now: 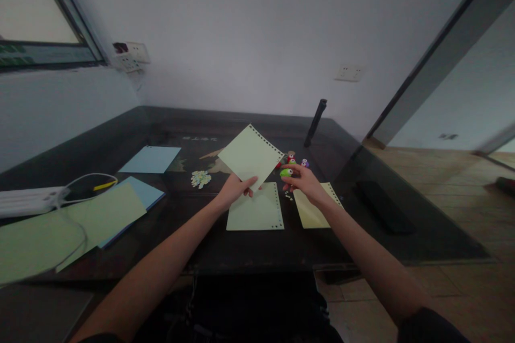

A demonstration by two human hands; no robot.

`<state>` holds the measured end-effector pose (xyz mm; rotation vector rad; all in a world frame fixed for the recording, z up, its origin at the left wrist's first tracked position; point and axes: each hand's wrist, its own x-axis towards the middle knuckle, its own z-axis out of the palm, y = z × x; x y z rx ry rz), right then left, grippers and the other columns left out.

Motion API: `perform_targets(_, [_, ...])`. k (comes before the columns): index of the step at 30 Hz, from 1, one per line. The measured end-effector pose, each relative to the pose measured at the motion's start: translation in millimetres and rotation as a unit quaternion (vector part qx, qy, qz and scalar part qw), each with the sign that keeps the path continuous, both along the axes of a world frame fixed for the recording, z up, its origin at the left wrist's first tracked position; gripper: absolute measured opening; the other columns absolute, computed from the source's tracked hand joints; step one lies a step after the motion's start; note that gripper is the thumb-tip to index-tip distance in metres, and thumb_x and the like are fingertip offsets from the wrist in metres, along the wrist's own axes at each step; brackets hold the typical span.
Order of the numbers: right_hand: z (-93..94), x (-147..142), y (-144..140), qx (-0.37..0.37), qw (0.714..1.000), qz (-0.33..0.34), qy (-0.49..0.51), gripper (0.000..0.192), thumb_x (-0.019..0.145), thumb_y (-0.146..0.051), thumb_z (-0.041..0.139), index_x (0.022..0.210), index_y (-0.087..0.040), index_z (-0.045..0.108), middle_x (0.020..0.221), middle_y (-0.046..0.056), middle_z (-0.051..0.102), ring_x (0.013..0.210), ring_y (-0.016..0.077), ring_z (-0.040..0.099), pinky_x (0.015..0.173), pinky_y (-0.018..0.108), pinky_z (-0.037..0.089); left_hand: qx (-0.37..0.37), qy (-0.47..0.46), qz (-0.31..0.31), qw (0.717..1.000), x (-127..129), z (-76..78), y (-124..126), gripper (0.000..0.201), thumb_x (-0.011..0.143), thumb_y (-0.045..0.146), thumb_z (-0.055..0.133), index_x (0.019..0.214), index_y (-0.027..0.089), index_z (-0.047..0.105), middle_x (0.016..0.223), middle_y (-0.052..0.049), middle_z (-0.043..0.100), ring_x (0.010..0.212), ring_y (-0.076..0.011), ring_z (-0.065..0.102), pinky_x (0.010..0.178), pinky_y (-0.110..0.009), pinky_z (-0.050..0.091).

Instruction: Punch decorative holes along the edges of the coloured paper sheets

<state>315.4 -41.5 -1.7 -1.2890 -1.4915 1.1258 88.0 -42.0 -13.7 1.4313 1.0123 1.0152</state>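
We see a dark, glossy table [265,249] bearing a pale green punched sheet [255,211] near its front edge, with a yellowish punched sheet [310,209] just to the right and a dark flat object [384,208] beyond. To the left we find a heap of small paper bits [200,178], a light blue sheet [151,159] and overlapping green and blue sheets [139,192].

2 bare forearms [193,230] outstretched, left fingers [250,192] pinched (thumb [249,182] uppermost), right fingers [295,167] curved inward.

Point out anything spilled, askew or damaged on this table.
A few scraps lie between the central green sheet and the yellow sheet, apart from the main scrap pile, so they look spilled. A white cable also trails across the leftmost paper.
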Motion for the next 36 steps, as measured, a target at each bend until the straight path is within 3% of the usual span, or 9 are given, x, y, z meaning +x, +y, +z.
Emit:
perform_targets(3, [-7.3,9.9,-21.4,-0.055,0.992,-0.004,0.118,0.042,0.061,-0.028,0.078,0.099,-0.017,0.064,0.069,0.0,0.064,0.054,0.0127,0.062,0.051,0.024,0.05,-0.003,0.01,-0.027,1.0,7.0,0.2,-7.7,0.025,0.076,0.033,0.063,0.08,0.009,0.06,0.068,-0.007,0.068,0.04,-0.0071,0.049,0.041,-0.02,0.035])
perform_targets(7, [-22.3,11.2,-29.7,-0.078,0.97,-0.005,0.232,0.046,0.055,-0.019,0.083,0.097,-0.02,0.064,0.088,0.002,0.069,0.066,0.0126,0.067,0.065,0.025,0.055,-0.008,0.032,-0.041,0.999,12.6,-1.8,-13.4,0.023,0.076,0.032,0.063,0.08,0.009,0.06,0.067,-0.008,0.069,0.041,-0.008,0.051,0.042,-0.02,0.037])
perform_targets(10, [-29.3,9.6,-28.3,-0.083,0.955,0.0,0.285,0.042,0.06,-0.023,0.082,0.098,-0.02,0.064,0.096,0.004,0.07,0.077,0.0168,0.069,0.08,0.032,0.056,-0.012,0.047,-0.047,0.998,13.7,-4.8,-13.1,0.022,0.078,0.031,0.061,0.083,0.009,0.061,0.07,-0.009,0.07,0.041,-0.0083,0.051,0.043,-0.02,0.038])
perform_targets(17, [-34.2,13.2,-25.7,-0.071,0.947,-0.005,0.314,0.036,0.068,-0.03,0.078,0.099,-0.02,0.064,0.097,0.005,0.071,0.08,0.0191,0.07,0.084,0.036,0.056,0.002,0.083,-0.059,0.995,12.9,-5.6,-11.9,0.021,0.079,0.029,0.059,0.079,0.009,0.063,0.07,-0.009,0.071,0.041,-0.0079,0.052,0.042,-0.019,0.036])
perform_targets(36, [-28.2,9.4,-30.5,-0.072,0.955,-0.028,0.285,0.042,0.059,-0.038,0.082,0.091,-0.02,0.063,0.091,0.005,0.07,0.074,0.0186,0.07,0.079,0.035,0.056,0.002,0.107,-0.058,0.993,14.2,-7.0,-12.8,0.02,0.08,0.028,0.059,0.082,0.009,0.065,0.07,-0.01,0.071,0.041,-0.0089,0.055,0.039,-0.018,0.035])
